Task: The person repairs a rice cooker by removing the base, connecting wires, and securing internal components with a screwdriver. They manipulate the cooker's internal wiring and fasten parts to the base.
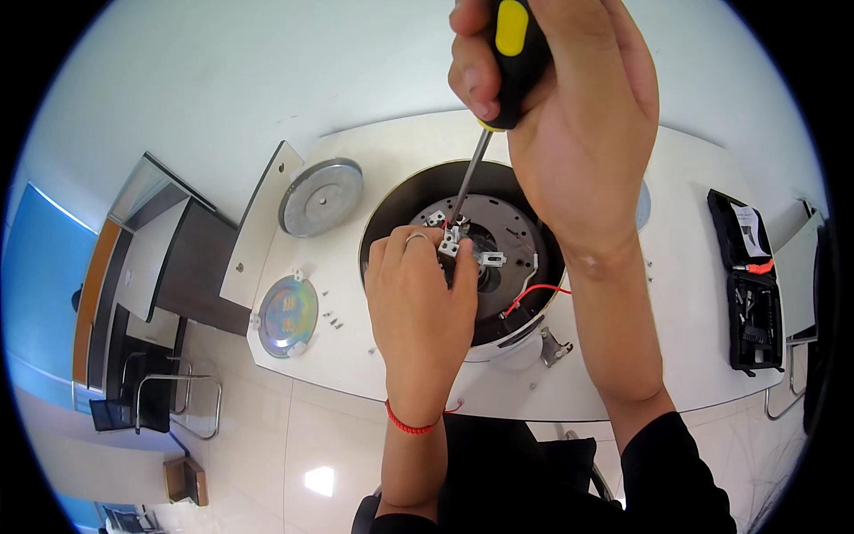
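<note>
My right hand (578, 133) is closed round the black and yellow handle of a screwdriver (516, 67). Its metal shaft slants down into an opened round appliance body (381, 209), where the tip meets the parts beside a small white block with holes (450, 240). With its thumb and fingers, my left hand (418, 294) steadies that block, and the fingertips are partly hidden. Under them lies a grey metal base plate (507, 218), with a white bracket (493, 259) and a red wire (534, 289) near the right side of the shell.
On the white table (356, 142) lie a round metal lid (322, 198), a shiny heat-tinted disc (288, 316) and several loose screws (332, 320). A metal bracket (555, 347) sits by the shell's near right side. An open black tool case (752, 294) is at the right edge.
</note>
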Available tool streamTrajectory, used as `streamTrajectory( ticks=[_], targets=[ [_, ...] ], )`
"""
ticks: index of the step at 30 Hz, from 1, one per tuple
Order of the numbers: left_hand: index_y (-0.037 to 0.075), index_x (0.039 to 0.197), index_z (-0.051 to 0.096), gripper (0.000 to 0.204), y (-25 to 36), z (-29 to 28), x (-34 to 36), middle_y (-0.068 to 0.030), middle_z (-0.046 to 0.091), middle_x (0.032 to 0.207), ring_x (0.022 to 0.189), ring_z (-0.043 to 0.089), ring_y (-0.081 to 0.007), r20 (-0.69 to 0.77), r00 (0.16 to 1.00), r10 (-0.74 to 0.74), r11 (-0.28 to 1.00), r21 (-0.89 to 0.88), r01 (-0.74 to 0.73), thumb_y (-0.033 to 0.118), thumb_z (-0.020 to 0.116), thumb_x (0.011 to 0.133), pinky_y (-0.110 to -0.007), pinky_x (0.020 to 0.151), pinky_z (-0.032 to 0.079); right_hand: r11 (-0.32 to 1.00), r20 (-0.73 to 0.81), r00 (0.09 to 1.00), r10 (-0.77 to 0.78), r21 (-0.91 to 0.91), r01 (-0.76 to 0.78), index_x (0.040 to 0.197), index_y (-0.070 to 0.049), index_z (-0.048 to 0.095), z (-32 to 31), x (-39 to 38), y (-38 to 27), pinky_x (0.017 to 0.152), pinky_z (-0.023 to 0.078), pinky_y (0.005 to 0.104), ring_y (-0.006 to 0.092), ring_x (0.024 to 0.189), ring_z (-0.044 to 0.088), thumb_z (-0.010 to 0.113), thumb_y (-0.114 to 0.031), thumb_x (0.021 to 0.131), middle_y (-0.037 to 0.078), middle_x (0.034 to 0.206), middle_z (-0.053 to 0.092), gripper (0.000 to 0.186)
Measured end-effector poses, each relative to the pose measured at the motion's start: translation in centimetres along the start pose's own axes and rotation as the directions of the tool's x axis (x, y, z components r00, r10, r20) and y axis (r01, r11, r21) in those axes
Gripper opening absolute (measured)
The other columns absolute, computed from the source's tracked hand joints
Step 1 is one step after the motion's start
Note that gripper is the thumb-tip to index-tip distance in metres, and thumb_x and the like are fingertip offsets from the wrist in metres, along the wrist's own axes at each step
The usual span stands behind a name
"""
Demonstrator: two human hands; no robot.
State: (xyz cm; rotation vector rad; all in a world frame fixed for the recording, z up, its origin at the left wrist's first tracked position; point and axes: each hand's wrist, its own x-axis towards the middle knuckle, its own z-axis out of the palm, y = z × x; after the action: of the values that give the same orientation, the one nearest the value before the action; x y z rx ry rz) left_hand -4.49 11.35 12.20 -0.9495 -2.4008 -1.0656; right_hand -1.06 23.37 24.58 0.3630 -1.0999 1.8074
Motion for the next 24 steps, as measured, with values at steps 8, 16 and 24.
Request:
streamTrajectory(
  ticks=[8, 16, 24],
  targets=[
    [-0.003, 0.099, 0.070, 0.019, 0.17, -0.17, -0.08, -0.0143, 0.070, 0.106, 0.100, 0.061, -0.0358, 0.016, 1.000, -0.009, 1.000, -0.028, 0.009, 0.014, 0.074, 0.092, -0.046, 0.088, 0.047, 0.999, 0.031, 0.999, -0.032, 0.014, 0.032, 0.102, -0.006, 0.058, -0.40, 0.20, -0.06, 0.051, 0.042, 0.0236, 0.0087, 0.059, 0.055, 0.068, -0.043, 0.104, 0.005, 0.084, 0.063, 0.038],
    [-0.004, 0.099, 0.069, 0.018, 0.07, -0.03, -0.11, -0.0153, 0.070, 0.105, 0.099, 0.061, -0.0361, -0.001, 1.000, 0.004, 0.999, -0.031, -0.004, 0.012, 0.075, 0.092, -0.046, 0.088, 0.048, 0.999, 0.034, 0.999, -0.001, -0.040, 0.003, 0.103, -0.004, 0.058, 0.29, -0.20, 0.18, 0.054, 0.043, 0.0220, 0.0069, 0.063, 0.055, 0.070, -0.039, 0.104, 0.003, 0.084, 0.060, 0.037],
    [-0.005, 0.100, 0.068, 0.018, 0.28, -0.27, -0.07, -0.0162, 0.070, 0.106, 0.101, 0.061, -0.0368, 0.039, 0.999, -0.003, 1.000, -0.025, 0.004, 0.010, 0.075, 0.092, -0.045, 0.090, 0.048, 0.998, 0.124, 0.990, 0.066, -0.017, -0.064, 0.106, -0.003, 0.057, 0.06, -0.67, 0.59, 0.055, 0.043, 0.0216, 0.0067, 0.065, 0.054, 0.069, -0.038, 0.104, 0.003, 0.086, 0.060, 0.037]
  ],
)
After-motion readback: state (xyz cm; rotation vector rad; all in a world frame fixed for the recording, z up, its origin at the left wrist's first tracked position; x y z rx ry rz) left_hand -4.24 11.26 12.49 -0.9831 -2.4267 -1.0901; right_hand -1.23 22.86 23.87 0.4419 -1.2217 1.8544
